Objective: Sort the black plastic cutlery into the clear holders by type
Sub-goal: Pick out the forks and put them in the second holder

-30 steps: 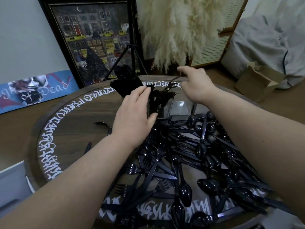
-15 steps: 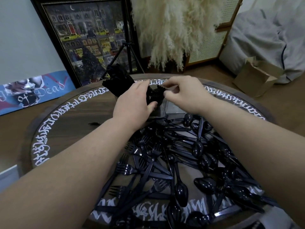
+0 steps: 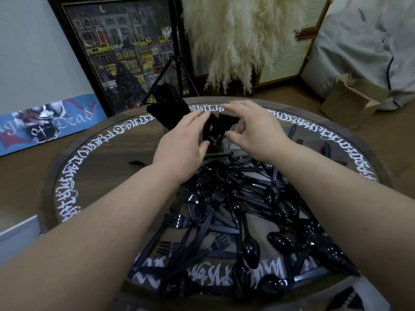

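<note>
A clear holder (image 3: 221,146) full of black forks (image 3: 221,125) stands at the far middle of the round table. My left hand (image 3: 182,144) grips this holder from its left side, fingers and thumb curved around it. My right hand (image 3: 254,129) is just right of it, fingers straight over the fork tops and thumb at the holder's right edge, holding nothing that I can see. A second holder packed with black cutlery (image 3: 167,106) stands behind, to the left. A big loose pile of black forks, spoons and knives (image 3: 226,212) lies between my forearms.
The round wooden table (image 3: 107,162) has white lettering around its rim. Stray black pieces (image 3: 292,132) lie at the far right. Beyond the table stand a framed painting (image 3: 125,48), a tripod, pampas grass (image 3: 240,34) and a cardboard box (image 3: 352,99) on the floor.
My right hand came back from the far side to the fork holder, closed over the fork tops, and its fingers have now spread. My left hand has stayed on the holder.
</note>
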`<state>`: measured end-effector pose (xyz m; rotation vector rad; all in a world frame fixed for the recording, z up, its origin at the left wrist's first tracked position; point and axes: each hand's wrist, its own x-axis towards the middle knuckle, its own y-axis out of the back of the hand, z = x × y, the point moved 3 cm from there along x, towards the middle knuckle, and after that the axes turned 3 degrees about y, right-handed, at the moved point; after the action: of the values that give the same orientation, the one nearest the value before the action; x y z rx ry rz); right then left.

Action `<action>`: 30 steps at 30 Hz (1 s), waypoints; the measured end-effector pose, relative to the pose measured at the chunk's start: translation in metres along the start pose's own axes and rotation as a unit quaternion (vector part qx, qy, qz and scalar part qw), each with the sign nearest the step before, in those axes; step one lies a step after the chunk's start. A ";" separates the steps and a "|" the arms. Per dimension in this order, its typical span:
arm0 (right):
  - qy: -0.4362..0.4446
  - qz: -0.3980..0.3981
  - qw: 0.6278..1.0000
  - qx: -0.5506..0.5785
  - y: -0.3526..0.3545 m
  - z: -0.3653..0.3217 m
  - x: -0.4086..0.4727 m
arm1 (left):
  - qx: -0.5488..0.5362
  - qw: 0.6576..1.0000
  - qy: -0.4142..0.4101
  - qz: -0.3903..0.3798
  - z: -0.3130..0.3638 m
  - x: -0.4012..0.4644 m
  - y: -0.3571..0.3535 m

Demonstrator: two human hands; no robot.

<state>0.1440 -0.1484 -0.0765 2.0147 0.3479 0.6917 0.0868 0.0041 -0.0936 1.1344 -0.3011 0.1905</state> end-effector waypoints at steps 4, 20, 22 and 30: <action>-0.002 0.051 0.998 0.029 0.006 -0.021 -0.020 | 0.008 0.999 0.029 -0.013 -0.020 -0.030 0.011; -0.161 -0.181 0.970 -0.033 -0.055 -0.049 -0.103 | 0.121 0.942 0.173 -0.261 -0.048 -0.120 -0.004; -0.161 -0.181 0.969 -0.040 -0.061 -0.051 -0.102 | 0.102 0.950 0.179 -0.235 -0.047 -0.113 -0.009; -0.147 -0.152 0.968 -0.135 -0.083 -0.065 -0.089 | 0.054 0.968 0.199 -0.142 -0.058 -0.102 -0.014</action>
<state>0.0367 -0.1053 -0.1517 1.7230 0.3560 0.2279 0.0031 0.0513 -0.1615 1.2040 0.2309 0.1783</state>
